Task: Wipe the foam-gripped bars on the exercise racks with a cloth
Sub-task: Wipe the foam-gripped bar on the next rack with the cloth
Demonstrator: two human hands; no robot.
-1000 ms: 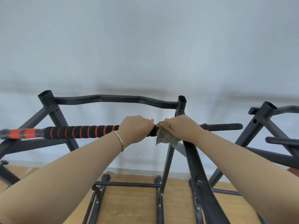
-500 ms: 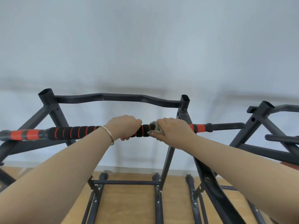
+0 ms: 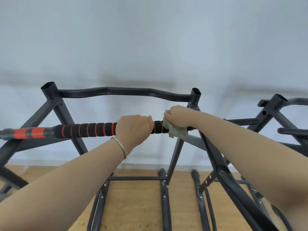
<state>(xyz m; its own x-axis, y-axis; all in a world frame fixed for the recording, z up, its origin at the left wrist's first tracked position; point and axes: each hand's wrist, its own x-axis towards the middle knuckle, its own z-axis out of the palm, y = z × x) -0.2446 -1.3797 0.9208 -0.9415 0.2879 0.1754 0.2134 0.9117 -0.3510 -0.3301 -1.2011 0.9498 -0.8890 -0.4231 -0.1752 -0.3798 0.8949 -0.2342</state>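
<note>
A long bar with black foam and red rings (image 3: 86,130) runs across the view at chest height, with red tape near its left end. My left hand (image 3: 133,129) grips the foam around the middle of the bar. Just to its right, my right hand (image 3: 179,118) holds a crumpled grey-green cloth (image 3: 175,130) wrapped against the bar, and the cloth hangs below it. A ribbed black end of the bar (image 3: 241,121) sticks out past my right forearm. The bar lies over a black steel exercise rack (image 3: 116,92).
A second black rack (image 3: 276,104) stands at the right with a ribbed bar end (image 3: 291,131). Rack legs and cross tubes (image 3: 136,178) rest on the wooden floor below. A pale wall is close behind the racks.
My right hand with the cloth has slid right along the bar, then back a little, uncovering a short stretch of foam between my hands. My left hand shifted slightly along the foam.
</note>
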